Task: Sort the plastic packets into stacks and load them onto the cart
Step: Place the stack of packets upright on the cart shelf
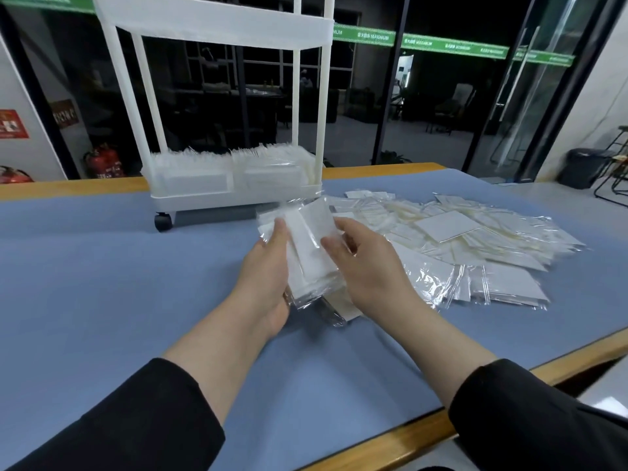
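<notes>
Green banner strip point(452, 45) across the dark glass behind reads mirrored, roughly "MAXIMUM"; red wall notice point(12, 124) at left is too small to read. Your left hand point(268, 266) cups a stack of clear plastic packets with white inserts point(311, 256) from below, thumb over its top edge; your right hand point(370, 263) pinches the stack's right side, held just above the blue mat on the wood-edged table point(102, 266). Loose pile of the same packets point(475, 246) lies on the mat to your right. White plastic wheeled cart point(217, 185) stands behind, bottom tray full of upright packets. Cart top is cut off; packet contents unclear. Red fire extinguisher point(103, 163) on the floor at left
</notes>
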Demonstrator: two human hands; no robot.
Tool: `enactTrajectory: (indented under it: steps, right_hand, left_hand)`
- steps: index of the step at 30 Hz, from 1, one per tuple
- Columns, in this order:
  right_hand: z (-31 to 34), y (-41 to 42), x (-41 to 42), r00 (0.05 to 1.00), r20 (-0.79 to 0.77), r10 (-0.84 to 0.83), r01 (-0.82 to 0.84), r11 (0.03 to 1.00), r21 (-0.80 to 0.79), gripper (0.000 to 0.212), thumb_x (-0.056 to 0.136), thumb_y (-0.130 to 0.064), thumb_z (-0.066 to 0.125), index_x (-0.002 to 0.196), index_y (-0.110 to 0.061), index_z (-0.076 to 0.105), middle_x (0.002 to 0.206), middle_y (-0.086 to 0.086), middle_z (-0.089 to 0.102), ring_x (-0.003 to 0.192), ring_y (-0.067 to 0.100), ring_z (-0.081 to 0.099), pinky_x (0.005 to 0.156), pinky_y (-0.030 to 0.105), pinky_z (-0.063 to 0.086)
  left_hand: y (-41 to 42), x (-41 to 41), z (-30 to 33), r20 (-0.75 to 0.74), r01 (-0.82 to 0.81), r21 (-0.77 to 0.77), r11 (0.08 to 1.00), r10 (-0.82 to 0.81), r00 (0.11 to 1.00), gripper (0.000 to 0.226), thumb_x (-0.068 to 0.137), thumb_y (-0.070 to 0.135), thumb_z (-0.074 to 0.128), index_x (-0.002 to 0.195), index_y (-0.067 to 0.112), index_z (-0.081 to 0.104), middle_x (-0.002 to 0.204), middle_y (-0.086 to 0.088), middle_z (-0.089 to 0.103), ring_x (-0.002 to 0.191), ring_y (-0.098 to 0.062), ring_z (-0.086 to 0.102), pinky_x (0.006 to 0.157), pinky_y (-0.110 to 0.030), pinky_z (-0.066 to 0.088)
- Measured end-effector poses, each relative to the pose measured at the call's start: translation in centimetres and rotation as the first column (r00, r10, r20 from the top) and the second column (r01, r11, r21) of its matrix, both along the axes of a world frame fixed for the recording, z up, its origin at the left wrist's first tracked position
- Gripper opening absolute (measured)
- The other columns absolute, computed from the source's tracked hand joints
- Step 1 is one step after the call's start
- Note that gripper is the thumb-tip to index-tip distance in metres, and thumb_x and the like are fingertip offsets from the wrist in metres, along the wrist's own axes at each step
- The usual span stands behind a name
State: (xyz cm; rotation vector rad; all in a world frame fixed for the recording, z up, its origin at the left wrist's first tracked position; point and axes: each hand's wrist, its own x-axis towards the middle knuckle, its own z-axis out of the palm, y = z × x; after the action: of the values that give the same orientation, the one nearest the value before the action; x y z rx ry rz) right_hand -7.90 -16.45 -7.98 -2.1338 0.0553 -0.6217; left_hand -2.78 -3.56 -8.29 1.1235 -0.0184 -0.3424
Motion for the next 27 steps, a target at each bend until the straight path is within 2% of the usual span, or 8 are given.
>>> enactTrajectory:
  steps: [3, 6, 8, 11, 13, 18, 23, 27]
  right_hand:
    - [-0.2, 0.6, -0.1, 1.000, -0.023, 0.010, -0.013, 0.992, -0.128, 0.014, 0.103, -0.033, 0.053, 0.106, -0.033, 0.066, 0.069, -0.020, 0.055, 0.070, 0.002, 0.049, 0.066, 0.023, 0.040]
    - [0.4, -0.6, -0.4, 0.995, -0.054, -0.088, 0.075, 0.977, -0.200, 0.040, 0.104, -0.042, 0.046, 0.140, -0.027, 0.055, 0.096, -0.010, 0.054, 0.096, 0.013, 0.054, 0.089, 0.031, 0.043]
    - [1.2, -3.1, -0.9, 0.958, -0.125, -0.257, 0.202, 0.919, -0.339, 0.052, 0.100, -0.054, 0.045, 0.142, -0.025, 0.052, 0.115, -0.003, 0.057, 0.112, 0.020, 0.054, 0.099, 0.038, 0.042]
    - [2.2, -7.1, -2.2, 0.769, -0.366, -0.525, 0.197, 0.739, -0.645, 0.080, 0.083, -0.079, 0.047, 0.140, -0.023, 0.048, 0.134, 0.003, 0.053, 0.127, 0.028, 0.046, 0.103, 0.048, 0.041]
    - [2.2, -8.3, -3.0, 0.666, -0.480, -0.570, 0.104, 0.709, -0.697, 0.098, 0.069, -0.090, 0.050, 0.139, -0.022, 0.043, 0.137, 0.005, 0.051, 0.129, 0.030, 0.045, 0.102, 0.048, 0.041]
    - [1.8, -7.8, -3.2, 0.628, -0.538, -0.563, 0.030, 0.708, -0.706, 0.108, 0.065, -0.090, 0.055, 0.147, -0.023, 0.034, 0.147, 0.004, 0.044, 0.136, 0.031, 0.040, 0.108, 0.052, 0.032]
    - [2.6, -7.2, -3.4, 0.730, -0.540, -0.419, 0.038, 0.814, -0.580, 0.086, 0.081, -0.057, 0.072, 0.150, -0.023, 0.033, 0.148, 0.001, 0.048, 0.131, 0.026, 0.047, 0.100, 0.041, 0.039]
    - [3.1, -7.6, -3.8, 0.805, -0.514, -0.296, 0.147, 0.939, -0.310, 0.066, 0.085, -0.030, 0.075, 0.143, -0.027, 0.046, 0.123, -0.001, 0.060, 0.088, 0.018, 0.062, 0.066, 0.029, 0.048]
  left_hand:
    - [0.0, -0.3, 0.3, 0.024, 0.052, 0.006, 0.999, -0.052, 0.998, 0.039, 0.099, 0.045, 0.060, 0.120, 0.013, 0.067, 0.108, -0.012, 0.077, 0.094, -0.031, 0.076, 0.081, -0.050, 0.062]
    - [0.1, 0.1, -0.3, 0.071, 0.009, 0.041, 0.999, -0.012, 0.997, 0.029, 0.094, 0.021, 0.071, 0.121, 0.011, 0.067, 0.108, -0.013, 0.077, 0.098, -0.033, 0.075, 0.083, -0.052, 0.062]
    - [0.4, 0.6, -0.5, 0.149, -0.090, 0.083, 0.992, 0.077, 0.986, 0.035, 0.087, 0.023, 0.078, 0.119, 0.015, 0.067, 0.107, -0.007, 0.077, 0.100, -0.030, 0.075, 0.090, -0.054, 0.059]
    - [0.6, 1.0, -0.4, 0.400, -0.253, 0.291, 0.923, 0.123, 0.908, 0.034, 0.083, 0.029, 0.080, 0.110, 0.025, 0.061, 0.101, 0.008, 0.073, 0.096, -0.018, 0.071, 0.090, -0.043, 0.057]
    - [0.4, 0.9, -0.5, 0.502, -0.278, 0.445, 0.851, 0.020, 0.865, 0.034, 0.087, 0.026, 0.078, 0.111, 0.028, 0.054, 0.099, 0.016, 0.066, 0.096, -0.015, 0.065, 0.083, -0.035, 0.051]
    - [0.2, 0.7, -1.0, 0.489, -0.187, 0.541, 0.820, -0.126, 0.863, 0.042, 0.087, 0.026, 0.077, 0.125, 0.025, 0.058, 0.114, 0.008, 0.069, 0.103, -0.016, 0.066, 0.090, -0.038, 0.054]
    - [0.7, 0.7, -0.9, 0.467, -0.192, 0.472, 0.860, -0.060, 0.882, 0.043, 0.086, 0.026, 0.078, 0.125, 0.025, 0.059, 0.113, 0.006, 0.070, 0.102, -0.018, 0.068, 0.095, -0.047, 0.055]
    - [1.1, 1.1, -0.7, 0.472, -0.218, 0.428, 0.877, -0.011, 0.881, 0.037, 0.086, 0.027, 0.078, 0.118, 0.027, 0.060, 0.111, 0.007, 0.070, 0.103, -0.018, 0.067, 0.097, -0.046, 0.054]
